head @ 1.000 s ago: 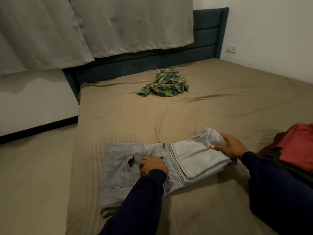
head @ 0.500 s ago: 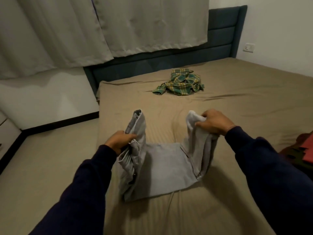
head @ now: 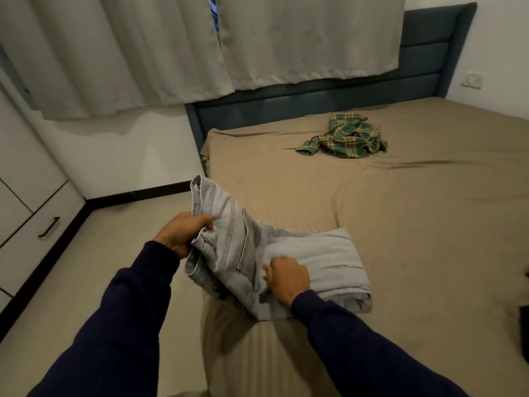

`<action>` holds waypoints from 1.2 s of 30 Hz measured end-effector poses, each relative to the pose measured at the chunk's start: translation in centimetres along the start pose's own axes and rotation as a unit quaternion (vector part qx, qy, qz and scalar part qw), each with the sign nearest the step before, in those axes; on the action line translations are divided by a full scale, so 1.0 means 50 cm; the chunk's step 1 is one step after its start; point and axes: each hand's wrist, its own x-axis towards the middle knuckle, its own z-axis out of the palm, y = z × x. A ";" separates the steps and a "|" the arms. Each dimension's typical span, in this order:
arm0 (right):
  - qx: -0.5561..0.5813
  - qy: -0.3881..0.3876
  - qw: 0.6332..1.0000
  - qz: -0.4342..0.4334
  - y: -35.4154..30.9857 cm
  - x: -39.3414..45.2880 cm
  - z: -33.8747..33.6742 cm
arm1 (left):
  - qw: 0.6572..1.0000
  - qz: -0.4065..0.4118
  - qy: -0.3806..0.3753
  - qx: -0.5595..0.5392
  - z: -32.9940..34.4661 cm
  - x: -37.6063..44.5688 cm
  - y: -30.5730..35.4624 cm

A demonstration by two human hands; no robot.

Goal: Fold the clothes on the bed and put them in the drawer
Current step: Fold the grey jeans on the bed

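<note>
Left hand (head: 183, 233) grips the waistband end of the grey jeans (head: 229, 247), lifted off the bed (head: 400, 239) at its near corner. Right hand (head: 287, 279), fingers curled, holds the folded leg part down. Plaid shirt (head: 346, 136) lies crumpled near the headboard (head: 315, 101).

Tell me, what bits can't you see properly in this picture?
Head view:
- Right hand: fingertips tucked into the grey jeans.
- Dark thing at the right edge: cut off, unidentifiable.
- Drawer: closed, contents hidden.
- Plaid shirt: crumpled, shape unclear.
</note>
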 end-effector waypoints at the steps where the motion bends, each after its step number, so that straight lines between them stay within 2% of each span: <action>1: -0.040 0.051 0.998 0.002 0.021 0.008 0.004 | 1.000 0.003 -0.001 -0.002 0.002 0.003 0.004; 2: -0.066 0.057 0.996 0.015 0.038 0.011 0.013 | 1.000 0.006 -0.004 -0.005 0.003 0.001 0.004; 4: -0.084 -0.005 0.996 0.024 0.064 0.007 0.040 | 1.000 0.013 -0.012 -0.002 0.018 -0.003 0.009; 6: -0.051 -0.075 0.996 0.027 0.071 -0.004 0.075 | 1.000 0.022 -0.020 0.011 0.046 -0.011 0.018; 7: -0.028 -0.068 0.997 0.022 0.072 -0.006 0.081 | 0.999 0.027 -0.025 0.021 0.062 -0.016 0.027; 9: 0.052 -0.085 0.995 0.031 0.088 0.020 0.089 | 0.997 0.041 -0.042 0.041 0.098 -0.021 0.042; 10: 0.167 -0.106 0.979 0.045 0.097 0.034 0.073 | 0.996 0.044 -0.052 0.050 0.122 -0.025 0.049; 11: 0.342 -0.126 0.928 0.082 0.106 0.036 0.041 | 0.996 0.046 -0.066 0.050 0.152 -0.033 0.054; 12: 0.521 -0.110 0.838 0.117 0.125 0.037 0.013 | 0.994 0.050 -0.079 0.048 0.187 -0.037 0.055; 13: 0.652 -0.081 0.741 0.140 0.148 0.031 -0.023 | 0.993 0.058 -0.095 0.050 0.229 -0.044 0.055; 14: 0.747 -0.064 0.647 0.142 0.169 0.017 -0.067 | 0.989 0.064 -0.118 0.056 0.273 -0.051 0.053; 15: 0.810 -0.064 0.569 0.129 0.196 0.002 -0.109 | 0.985 0.067 -0.146 0.067 0.319 -0.054 0.044; 16: 0.831 -0.070 0.539 0.117 0.225 -0.006 -0.141 | 0.977 0.077 -0.175 0.097 0.362 -0.054 0.030; 17: 0.816 -0.080 0.562 0.107 0.251 -0.018 -0.173 | 0.963 0.104 -0.192 0.156 0.398 -0.047 0.008; 18: 0.769 -0.086 0.625 0.106 0.273 -0.024 -0.185 | 0.941 0.144 -0.193 0.240 0.426 -0.037 -0.017; 20: 0.607 -0.062 0.779 0.144 0.312 -0.024 -0.183 | 0.872 0.213 -0.137 0.420 0.456 -0.011 -0.081; 21: 0.528 -0.030 0.830 0.178 0.327 -0.021 -0.170 | 0.833 0.232 -0.102 0.491 0.456 0.003 -0.115; 22: 0.469 -0.001 0.861 0.198 0.341 -0.017 -0.153 | 0.799 0.240 -0.077 0.545 0.451 0.018 -0.151; 23: 0.435 0.028 0.876 0.208 0.350 -0.014 -0.140 | 0.778 0.238 -0.065 0.578 0.446 0.035 -0.184; 24: 0.417 0.050 0.882 0.213 0.350 -0.013 -0.127 | 0.771 0.224 -0.064 0.593 0.438 0.045 -0.211; 26: 0.363 0.083 0.901 0.224 0.344 -0.005 -0.095 | 0.771 0.208 -0.056 0.600 0.436 0.052 -0.255; 28: 0.283 0.065 0.927 0.237 0.342 0.004 -0.052 | 0.772 0.206 -0.044 0.599 0.451 0.045 -0.275; 30: 0.316 0.026 0.922 0.221 0.345 0.007 -0.011 | 0.775 0.203 -0.049 0.597 0.469 0.049 -0.284; 32: 0.389 0.013 0.900 0.194 0.347 0.003 -0.005 | 0.808 0.207 -0.059 0.549 0.482 0.067 -0.285; 34: 0.430 -0.009 0.884 0.184 0.363 0.009 -0.009 | 0.900 0.223 -0.033 0.374 0.480 0.071 -0.273; 35: 0.446 -0.012 0.875 0.190 0.367 0.014 -0.016 | 0.934 0.232 0.019 0.271 0.471 0.070 -0.261; 36: 0.460 -0.015 0.863 0.207 0.372 0.018 -0.017 | 0.942 0.231 0.106 0.217 0.454 0.072 -0.251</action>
